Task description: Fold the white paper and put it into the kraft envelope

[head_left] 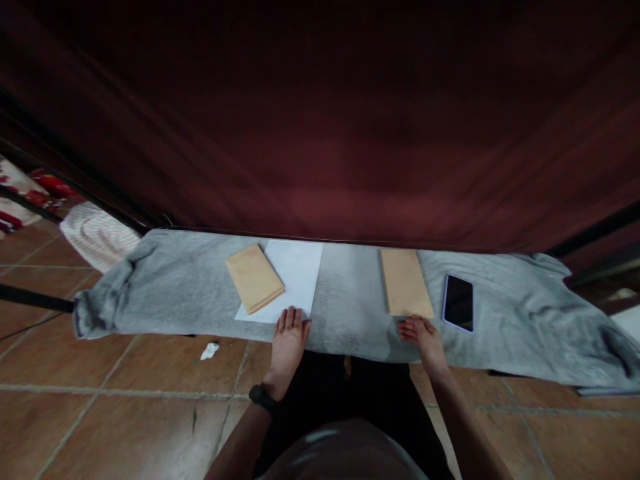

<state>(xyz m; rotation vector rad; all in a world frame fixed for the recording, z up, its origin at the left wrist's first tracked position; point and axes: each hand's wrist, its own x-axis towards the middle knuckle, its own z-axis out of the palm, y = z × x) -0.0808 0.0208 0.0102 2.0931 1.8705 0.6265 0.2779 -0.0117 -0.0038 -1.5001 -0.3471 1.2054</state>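
My left hand (289,337) lies flat, palm down, with its fingertips at the lower edge of a white sheet of paper (303,270). On the left part of that sheet rests a small stack of brown envelopes (254,277), set at a slant. To the right, a second brown envelope or stack of them (406,281) lies on the grey cloth (350,293). My right hand (420,333) is at its near edge, fingers stretched out and touching or just beside it. Neither hand grips anything.
A phone (459,302) with a pale purple case lies right of the second brown envelopes. Behind the cloth-covered surface hangs a dark red curtain (320,173). Striped cloth (97,233) hangs at the left. A crumpled white scrap (209,351) lies on the tiled floor (150,427).
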